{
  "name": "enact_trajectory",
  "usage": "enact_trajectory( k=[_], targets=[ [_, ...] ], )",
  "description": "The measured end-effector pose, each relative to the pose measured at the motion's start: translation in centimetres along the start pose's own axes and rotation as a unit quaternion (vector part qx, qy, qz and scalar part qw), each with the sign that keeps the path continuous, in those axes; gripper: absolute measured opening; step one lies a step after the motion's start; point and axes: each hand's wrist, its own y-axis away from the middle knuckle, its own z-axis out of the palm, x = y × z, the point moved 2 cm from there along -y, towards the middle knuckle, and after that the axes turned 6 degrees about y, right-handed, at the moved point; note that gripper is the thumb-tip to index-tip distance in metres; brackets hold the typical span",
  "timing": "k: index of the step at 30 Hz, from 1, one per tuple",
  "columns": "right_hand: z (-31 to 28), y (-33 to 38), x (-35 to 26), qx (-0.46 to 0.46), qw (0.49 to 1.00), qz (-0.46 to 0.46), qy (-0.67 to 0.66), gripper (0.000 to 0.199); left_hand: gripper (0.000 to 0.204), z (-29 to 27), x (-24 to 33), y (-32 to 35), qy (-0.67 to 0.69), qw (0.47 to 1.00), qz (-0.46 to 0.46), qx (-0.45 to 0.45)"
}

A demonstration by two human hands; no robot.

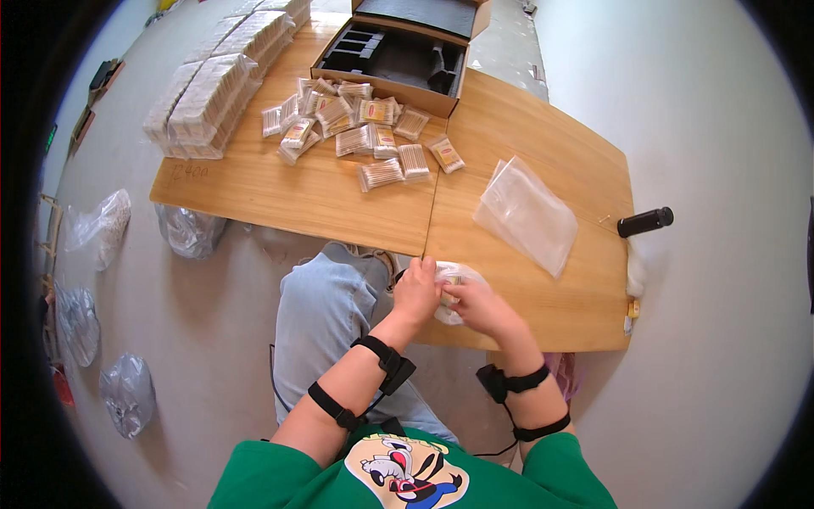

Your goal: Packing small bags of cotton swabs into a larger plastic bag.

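Observation:
At the table's near edge both my hands are closed on a clear plastic bag [469, 272]. A pale packet with some yellow on it shows inside the bag, partly hidden by my fingers. My left hand [415, 293] grips the bag's left side. From the right, my right hand [480, 307] pinches the bag near its middle. Farther back lies a loose pile of small clear packs of cotton swabs [381, 175], some with yellow-and-red labels. Several flat, clear bags [529, 216] lie on the table to the right of the pile.
An open cardboard box [392, 85] with black foam inside stands behind the pile. Large plastic-wrapped stacks of swab packs [212, 100] cover the far left of the wooden table [356, 214]. A black cylinder [645, 222] sits at the right edge. Filled plastic bags [128, 395] rest on the floor at left.

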Motion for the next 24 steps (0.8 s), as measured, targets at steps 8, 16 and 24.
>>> enact_trajectory(
  k=[8, 16, 24],
  targets=[
    [-4.6, -15.3, 7.5, 0.15, 0.979, 0.082, 0.113, 0.045, 0.037, 1.0, -1.1, -0.2, 0.029, 0.991, -0.07, -0.113],
    [-3.7, -21.8, 9.6, 0.098, 0.949, 0.171, 0.247, 0.045, 0.03, 0.5, -0.7, -0.5, 0.07, 0.984, -0.113, -0.12],
    [-7.5, -4.7, 1.1, 0.051, 0.865, 0.116, -0.486, 0.028, 0.034, 0.6, -1.1, -0.9, 0.063, 0.984, -0.115, -0.12]
  ],
)
